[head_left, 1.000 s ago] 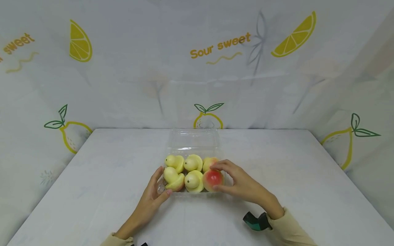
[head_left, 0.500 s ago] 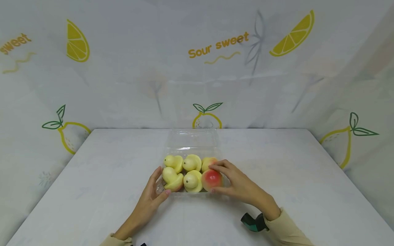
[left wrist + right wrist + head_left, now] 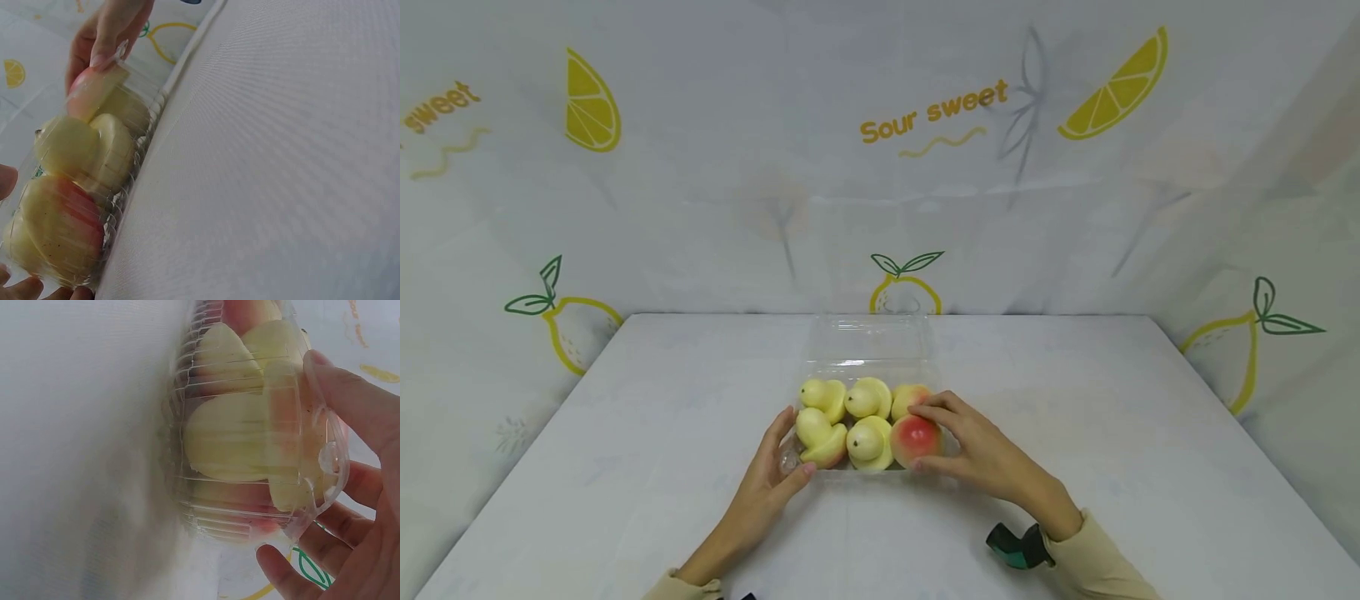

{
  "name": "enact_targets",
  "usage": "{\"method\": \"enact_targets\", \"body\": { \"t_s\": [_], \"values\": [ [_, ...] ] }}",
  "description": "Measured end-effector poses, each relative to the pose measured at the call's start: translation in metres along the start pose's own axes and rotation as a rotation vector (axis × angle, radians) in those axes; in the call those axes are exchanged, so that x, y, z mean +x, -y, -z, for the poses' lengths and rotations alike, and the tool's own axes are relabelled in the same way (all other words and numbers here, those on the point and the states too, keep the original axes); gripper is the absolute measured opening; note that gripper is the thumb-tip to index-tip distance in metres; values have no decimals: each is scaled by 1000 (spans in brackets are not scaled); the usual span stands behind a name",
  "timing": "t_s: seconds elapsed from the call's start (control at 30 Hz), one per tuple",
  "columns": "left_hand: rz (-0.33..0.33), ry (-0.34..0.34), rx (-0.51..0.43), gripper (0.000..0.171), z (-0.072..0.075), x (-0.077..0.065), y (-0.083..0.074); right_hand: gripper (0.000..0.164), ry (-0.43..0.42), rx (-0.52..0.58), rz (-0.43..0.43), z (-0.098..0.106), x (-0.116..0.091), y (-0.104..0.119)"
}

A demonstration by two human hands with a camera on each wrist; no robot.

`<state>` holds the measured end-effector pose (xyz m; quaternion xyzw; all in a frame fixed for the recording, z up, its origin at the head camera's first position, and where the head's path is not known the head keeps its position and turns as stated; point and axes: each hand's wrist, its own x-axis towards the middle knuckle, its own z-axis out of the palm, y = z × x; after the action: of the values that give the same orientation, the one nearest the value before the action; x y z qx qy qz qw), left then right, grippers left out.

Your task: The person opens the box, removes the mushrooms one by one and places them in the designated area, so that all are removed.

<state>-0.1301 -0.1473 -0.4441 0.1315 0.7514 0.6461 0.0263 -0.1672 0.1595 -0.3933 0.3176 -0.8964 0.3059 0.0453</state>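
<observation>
A clear plastic clamshell box stands on the table with its lid raised at the back. Inside sit several pale yellow, fruit-like pieces, many with a round knob on top. At the front right is a peach-like fruit with a red blush. My right hand grips this fruit, thumb in front and fingers behind. Holding the box's left end, my left hand has its thumb at the front corner and fingers farther back. The right wrist view shows the right thumb over the box rim.
A white cloth covers the table. Behind it hangs a pale backdrop with printed lemons and lettering. A black and green wrist device sits by the right sleeve.
</observation>
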Motion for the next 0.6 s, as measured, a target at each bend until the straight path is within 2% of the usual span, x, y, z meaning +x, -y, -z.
{"method": "enact_targets", "body": {
  "t_s": [0.37,0.6],
  "values": [
    [-4,0,7,79,1,1,2,59,-56,12,41,-4,1,0],
    [10,-1,0,79,0,-1,0,60,-76,-1,15,-4,1,1]
  ]
}}
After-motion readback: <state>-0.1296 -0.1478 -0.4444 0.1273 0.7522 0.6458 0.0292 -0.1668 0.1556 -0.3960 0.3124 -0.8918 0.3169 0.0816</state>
